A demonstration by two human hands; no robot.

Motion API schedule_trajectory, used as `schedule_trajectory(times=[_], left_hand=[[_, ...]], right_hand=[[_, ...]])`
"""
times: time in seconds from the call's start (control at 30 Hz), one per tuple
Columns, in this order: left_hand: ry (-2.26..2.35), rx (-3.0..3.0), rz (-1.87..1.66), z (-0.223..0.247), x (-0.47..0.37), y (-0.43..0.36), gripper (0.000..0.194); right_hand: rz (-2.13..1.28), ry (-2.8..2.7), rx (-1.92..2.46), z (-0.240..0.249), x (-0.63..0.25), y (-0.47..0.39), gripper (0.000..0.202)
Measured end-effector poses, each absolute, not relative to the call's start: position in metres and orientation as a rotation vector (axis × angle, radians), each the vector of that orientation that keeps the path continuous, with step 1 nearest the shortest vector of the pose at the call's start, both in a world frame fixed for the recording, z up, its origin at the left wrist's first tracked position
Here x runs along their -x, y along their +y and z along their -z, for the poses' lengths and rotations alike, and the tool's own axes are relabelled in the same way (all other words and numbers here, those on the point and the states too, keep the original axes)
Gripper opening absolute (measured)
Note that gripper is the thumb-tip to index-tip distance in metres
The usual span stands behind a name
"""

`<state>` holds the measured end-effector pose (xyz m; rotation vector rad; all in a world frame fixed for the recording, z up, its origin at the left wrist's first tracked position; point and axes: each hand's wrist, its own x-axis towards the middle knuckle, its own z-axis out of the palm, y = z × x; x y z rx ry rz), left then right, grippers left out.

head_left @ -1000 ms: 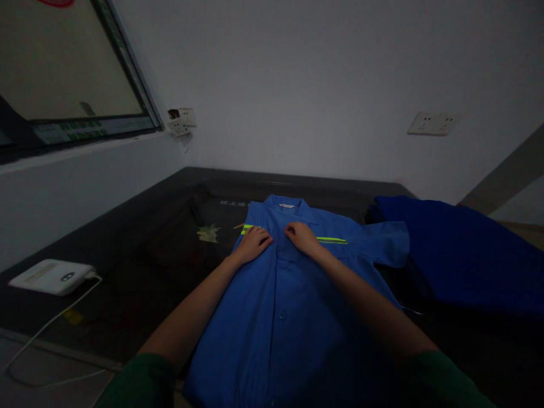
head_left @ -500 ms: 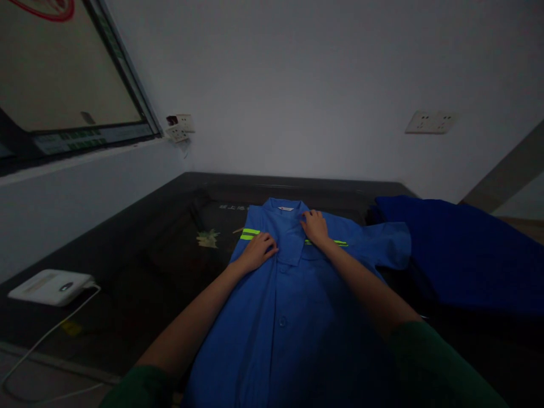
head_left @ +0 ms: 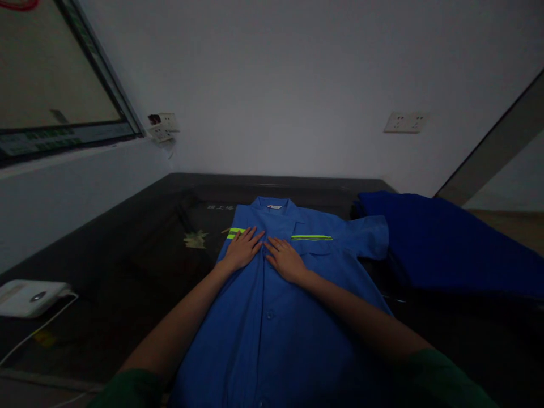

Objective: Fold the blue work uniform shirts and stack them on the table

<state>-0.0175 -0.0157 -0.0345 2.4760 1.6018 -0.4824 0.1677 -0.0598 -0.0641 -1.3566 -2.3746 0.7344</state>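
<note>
A blue short-sleeved shirt point(head_left: 293, 328) with yellow-green stripes lies front up on the dark table point(head_left: 140, 255), its collar toward the wall. My left hand point(head_left: 245, 247) rests flat on the chest, fingers spread, partly over the left stripe. Beside it my right hand point(head_left: 285, 259) lies on the shirt near the button line, fingers apart, below the collar. Neither hand holds anything. One sleeve reaches out to the right; the left sleeve is not visible.
Dark blue folded cloth point(head_left: 450, 246) lies on the table at the right. A white device point(head_left: 32, 297) with a cable is at the left edge. Behind the table stands a wall with sockets point(head_left: 406, 122); a window point(head_left: 55, 73) is at the upper left.
My right hand has moved from beside the collar down and left, close to my left hand, and its fingers lie flatter. The left hand's fingers have spread. The whole view has shifted slightly.
</note>
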Motion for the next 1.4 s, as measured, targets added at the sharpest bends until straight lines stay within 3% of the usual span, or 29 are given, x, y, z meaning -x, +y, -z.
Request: schedule_trajectory(times=[0.67, 0.83, 1.03, 1.23, 1.4], left_hand=[[1.695, -2.455, 0.319, 0.034, 0.020, -0.016, 0.048], [1.546, -2.395, 0.190, 0.036, 0.008, -0.022, 0.046], [1.544, -2.462, 0.301, 0.039, -0.003, -0.034, 0.049], [1.565, -2.404, 0.357, 0.037, -0.003, -0.031, 0.050], [1.541, -2.213, 0.352, 0.019, -0.012, -0.004, 0.046]], right_hand=[[-0.786, -2.279, 1.441, 0.057, -0.175, -0.062, 0.049], [-0.752, -2.237, 1.439, 0.055, -0.175, -0.062, 0.043], [-0.784, -2.172, 1.399, 0.047, -0.180, -0.067, 0.035], [-1.102, -1.999, 1.254, 0.004, -0.245, -0.125, 0.030], [-1.552, -1.382, 1.458, -0.049, -0.339, -0.229, 0.028]])
